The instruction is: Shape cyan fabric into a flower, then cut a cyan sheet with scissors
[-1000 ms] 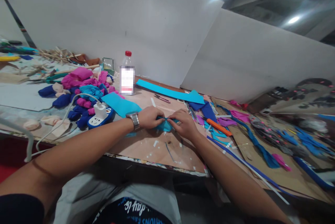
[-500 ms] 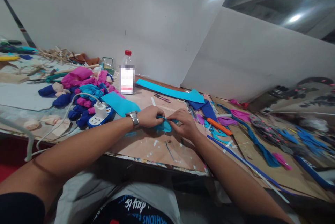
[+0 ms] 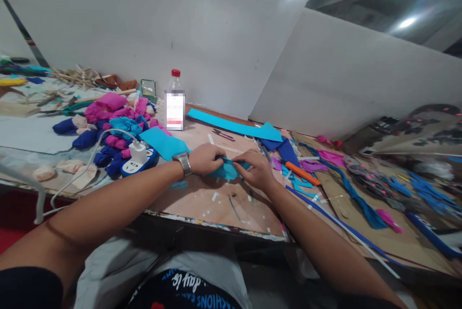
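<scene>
Both hands meet over the wooden board, pinching a piece of turquoise crepe-like paper. My left hand, with a metal watch on its wrist, has thumb and fingers closed on the top edge. Close beside it, my right hand pinches the same edge from the right. A wider turquoise strip runs in from the left towards my left hand; whether it joins the held piece is hidden. Below the hands, a thin dark stick lies on the board.
A red-capped bottle stands near the wall. A power strip with a plugged-in white adapter sits left, beside bunched pink and blue pieces. A long turquoise strip and small dark snips lie behind. An orange cutter lies right.
The turquoise paper between my hands is spread flatter and shows more surface. My fingers have shifted slightly along its edge. Everything else on the table stays put.
</scene>
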`<state>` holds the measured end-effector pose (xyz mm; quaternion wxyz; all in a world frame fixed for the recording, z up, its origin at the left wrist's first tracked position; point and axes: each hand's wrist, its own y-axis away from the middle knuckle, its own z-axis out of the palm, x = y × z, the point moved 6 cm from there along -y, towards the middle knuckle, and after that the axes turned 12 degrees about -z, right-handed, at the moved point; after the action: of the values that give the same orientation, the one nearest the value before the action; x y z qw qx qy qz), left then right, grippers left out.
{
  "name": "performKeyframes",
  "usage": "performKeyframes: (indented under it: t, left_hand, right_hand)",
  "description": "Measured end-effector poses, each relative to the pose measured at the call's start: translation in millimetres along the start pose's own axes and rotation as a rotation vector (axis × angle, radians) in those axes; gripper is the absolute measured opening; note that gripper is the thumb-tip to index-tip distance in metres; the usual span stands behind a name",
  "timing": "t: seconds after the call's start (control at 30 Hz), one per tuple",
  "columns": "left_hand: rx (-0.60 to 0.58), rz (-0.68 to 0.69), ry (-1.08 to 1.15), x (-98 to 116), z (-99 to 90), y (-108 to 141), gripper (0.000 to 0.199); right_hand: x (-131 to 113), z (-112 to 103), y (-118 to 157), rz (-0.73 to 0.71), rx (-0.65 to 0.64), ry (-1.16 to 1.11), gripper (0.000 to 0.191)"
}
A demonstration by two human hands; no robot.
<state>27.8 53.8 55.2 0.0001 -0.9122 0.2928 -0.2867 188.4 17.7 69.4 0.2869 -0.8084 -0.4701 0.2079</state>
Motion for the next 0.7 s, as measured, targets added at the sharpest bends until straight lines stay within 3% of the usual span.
performKeyframes:
  t: [0.43,0.7]
  left_hand:
    - [-0.020,-0.058,0.000,-2.7,1.7,-1.8,0.036]
    - [-0.046,-0.009,0.089,4.5,2.4,1.2,0.035]
  right_hand:
    - [-0.8,2.3,0.1,-0.039,-0.024,0.003,0.010]
    - [-3.1,2.9,0.8,-0.064,-0.027,0.021,0.008]
